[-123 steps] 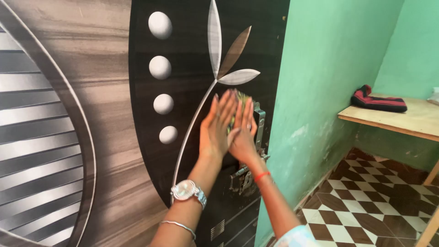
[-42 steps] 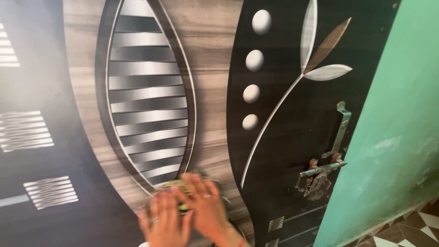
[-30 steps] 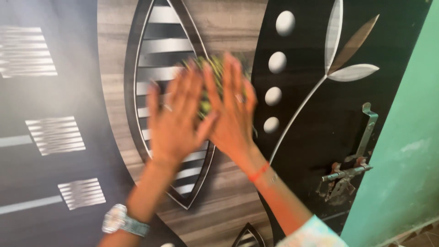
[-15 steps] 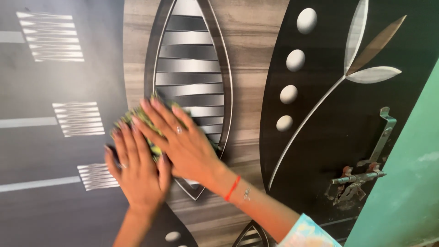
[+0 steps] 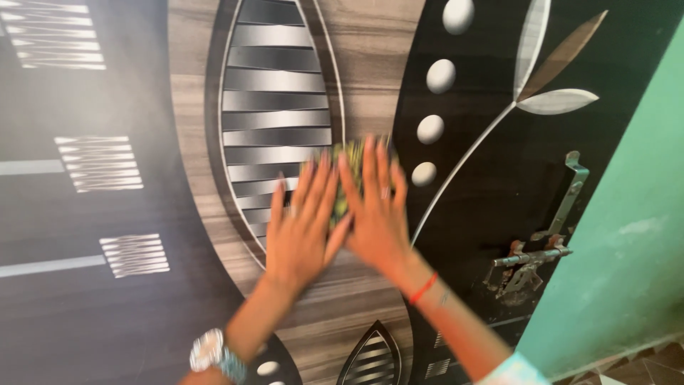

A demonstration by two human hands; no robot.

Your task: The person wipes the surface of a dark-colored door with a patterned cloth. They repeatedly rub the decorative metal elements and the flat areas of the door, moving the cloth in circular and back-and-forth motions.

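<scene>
My left hand (image 5: 299, 228) and my right hand (image 5: 374, 207) lie flat side by side, fingers up, against a decorated door (image 5: 178, 214). Between and under the fingers a green patterned cloth (image 5: 349, 167) is pressed onto the door's wood-grain band, at the right edge of a striped silver oval panel (image 5: 278, 114). Most of the cloth is hidden by the hands. The left wrist carries a watch (image 5: 214, 353), and a red thread (image 5: 424, 289) circles the right wrist. Both hands are blurred by motion.
A rusty metal latch and bolt (image 5: 538, 253) sits on the door's dark right section below a leaf motif (image 5: 552, 68) and white ovals. A green wall (image 5: 627, 228) stands right beside the door edge. Patterned floor tiles (image 5: 634, 371) show at bottom right.
Both hands and the cloth have slid right and up across the door, from the left edge of the striped oval to its right side. The view shifted slightly.
</scene>
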